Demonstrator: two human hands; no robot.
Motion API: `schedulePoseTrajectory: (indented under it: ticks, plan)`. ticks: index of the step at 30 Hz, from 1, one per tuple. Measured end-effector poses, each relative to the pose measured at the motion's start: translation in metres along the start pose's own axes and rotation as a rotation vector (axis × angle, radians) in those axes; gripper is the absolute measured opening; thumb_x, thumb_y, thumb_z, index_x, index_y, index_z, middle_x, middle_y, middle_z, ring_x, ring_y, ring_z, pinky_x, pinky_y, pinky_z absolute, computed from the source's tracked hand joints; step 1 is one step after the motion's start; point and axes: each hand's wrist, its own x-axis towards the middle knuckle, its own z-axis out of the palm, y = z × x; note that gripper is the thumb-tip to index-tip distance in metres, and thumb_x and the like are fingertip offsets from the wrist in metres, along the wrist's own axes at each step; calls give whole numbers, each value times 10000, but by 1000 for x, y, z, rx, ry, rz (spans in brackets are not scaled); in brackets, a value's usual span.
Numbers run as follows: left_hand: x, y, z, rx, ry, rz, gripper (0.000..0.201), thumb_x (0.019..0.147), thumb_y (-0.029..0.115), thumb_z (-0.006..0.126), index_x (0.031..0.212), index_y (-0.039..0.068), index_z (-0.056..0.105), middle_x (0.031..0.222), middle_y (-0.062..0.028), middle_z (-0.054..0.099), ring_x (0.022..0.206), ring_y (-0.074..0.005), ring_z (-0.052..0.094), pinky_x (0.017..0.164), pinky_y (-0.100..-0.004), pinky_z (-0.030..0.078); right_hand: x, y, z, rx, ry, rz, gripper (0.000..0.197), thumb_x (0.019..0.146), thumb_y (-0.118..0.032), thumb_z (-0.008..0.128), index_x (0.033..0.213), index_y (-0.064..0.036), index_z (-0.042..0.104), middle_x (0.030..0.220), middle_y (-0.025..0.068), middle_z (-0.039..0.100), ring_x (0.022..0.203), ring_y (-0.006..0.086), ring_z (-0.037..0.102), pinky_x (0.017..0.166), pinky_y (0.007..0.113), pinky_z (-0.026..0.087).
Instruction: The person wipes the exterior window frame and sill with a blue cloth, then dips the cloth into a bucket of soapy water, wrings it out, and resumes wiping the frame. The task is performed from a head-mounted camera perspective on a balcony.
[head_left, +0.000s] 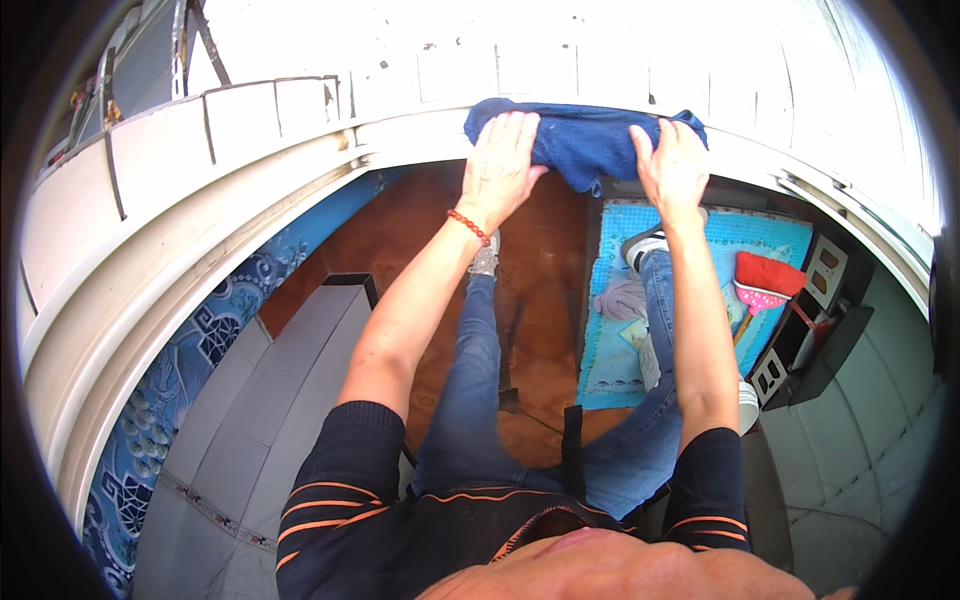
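A dark blue cloth [585,145] lies stretched along a white window-frame rail [410,142] at the far side. My left hand [502,165] holds the cloth's left part, its fingers laid over the top and the thumb toward the middle. A red beaded bracelet [468,227] circles the left wrist. Around the cloth's right end my right hand [674,170] is closed, with the thumb on the near side. The middle of the cloth sags below the rail between the two hands.
White tiles [260,115] run beyond the rail under bright glare. Below are a brown tiled floor [415,235], a turquoise mat [610,380], a red-and-pink broom [768,280] and a grey cloth [620,300]. My feet stand apart. A blue patterned curtain [145,450] hangs at left.
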Motion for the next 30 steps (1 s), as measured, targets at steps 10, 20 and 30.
schedulePoseTrajectory:
  ticks: [10, 20, 30]
  plan:
    - [-44, -92, -36, 343, 42, -291, 562, 627, 11, 672, 1135, -29, 436, 1085, -182, 481, 1034, -327, 497, 887, -371, 435, 16, -207, 18, 520, -164, -110, 317, 681, -78, 605, 979, 15, 551, 874, 146, 577, 837, 314, 556, 779, 408, 442]
    - [-32, -111, -70, 167, -130, -318, 385, 654, -40, 578, 1019, 21, 471, 965, -170, 533, 851, -370, 572, 693, -432, 483, 43, -200, 24, 1105, -558, -71, 312, 682, -20, 507, 986, -69, 553, 883, 174, 588, 870, 301, 571, 769, 383, 457]
    - [-40, 1, -34, -230, 136, -338, 300, 599, -116, 544, 840, 60, 511, 844, -78, 499, 783, -287, 549, 637, -383, 471, -37, -109, -18, 1127, -294, 443, 337, 692, 33, 516, 1000, -85, 591, 929, 103, 610, 875, 264, 590, 784, 350, 465]
